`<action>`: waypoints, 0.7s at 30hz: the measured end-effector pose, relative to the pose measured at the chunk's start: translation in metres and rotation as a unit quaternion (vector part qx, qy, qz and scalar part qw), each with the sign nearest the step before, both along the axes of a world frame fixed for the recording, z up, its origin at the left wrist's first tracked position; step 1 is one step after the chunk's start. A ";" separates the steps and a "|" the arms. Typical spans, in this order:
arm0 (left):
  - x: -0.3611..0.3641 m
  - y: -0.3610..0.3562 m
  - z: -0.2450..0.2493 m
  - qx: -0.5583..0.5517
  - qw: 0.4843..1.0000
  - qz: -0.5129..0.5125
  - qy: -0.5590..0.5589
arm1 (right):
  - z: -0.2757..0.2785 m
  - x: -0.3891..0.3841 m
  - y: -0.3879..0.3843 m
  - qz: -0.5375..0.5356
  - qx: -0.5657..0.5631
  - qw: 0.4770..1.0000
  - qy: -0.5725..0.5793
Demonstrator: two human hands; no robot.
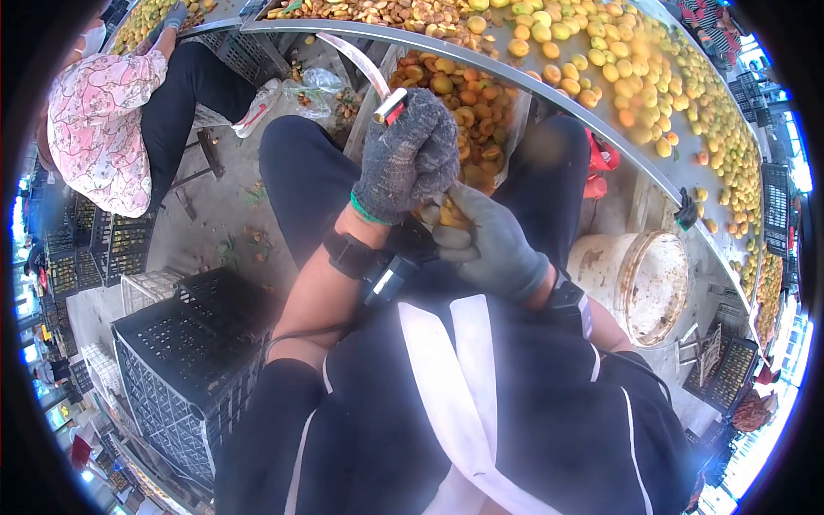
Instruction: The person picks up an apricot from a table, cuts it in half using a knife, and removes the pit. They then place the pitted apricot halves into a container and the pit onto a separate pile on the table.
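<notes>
My left hand (pixel 408 159), in a dark grey knitted glove with a green cuff, is closed round the red handle of a curved knife (pixel 360 64). Its blade points up and to the left. Just below and to the right, my right hand (pixel 493 240), in a smoother grey glove, has its fingers curled round a yellow-orange fruit (pixel 453 215), partly hidden by the fingers. The two hands are close together over my lap. Beyond them, between my knees, a crate (pixel 521 129) holds orange fruit pieces.
A metal-edged table (pixel 601 129) curves ahead, bearing many yellow fruits and cut pieces. A stained white bucket (pixel 631 283) stands at the right, a black crate (pixel 167 378) at the left. A person in a pink patterned top (pixel 103 129) sits at the upper left.
</notes>
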State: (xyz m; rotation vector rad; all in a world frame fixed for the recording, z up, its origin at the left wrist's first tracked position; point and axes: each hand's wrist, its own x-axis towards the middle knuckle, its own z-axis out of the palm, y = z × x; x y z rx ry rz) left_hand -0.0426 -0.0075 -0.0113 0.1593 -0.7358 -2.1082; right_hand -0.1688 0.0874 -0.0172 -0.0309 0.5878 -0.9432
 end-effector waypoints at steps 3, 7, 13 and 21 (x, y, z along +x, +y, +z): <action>0.000 0.007 0.000 0.011 1.000 0.001 -0.005 | 0.004 0.003 0.002 -0.002 0.029 0.999 -0.019; -0.002 0.009 -0.010 0.021 1.000 -0.002 0.004 | 0.006 0.012 0.005 -0.048 0.007 0.994 0.093; -0.010 0.007 -0.023 0.059 0.996 0.005 0.071 | -0.001 0.022 0.006 -0.119 -0.065 0.938 0.318; -0.014 0.004 -0.002 0.114 0.986 0.103 -0.058 | -0.005 0.008 0.003 -0.035 -0.191 0.929 0.313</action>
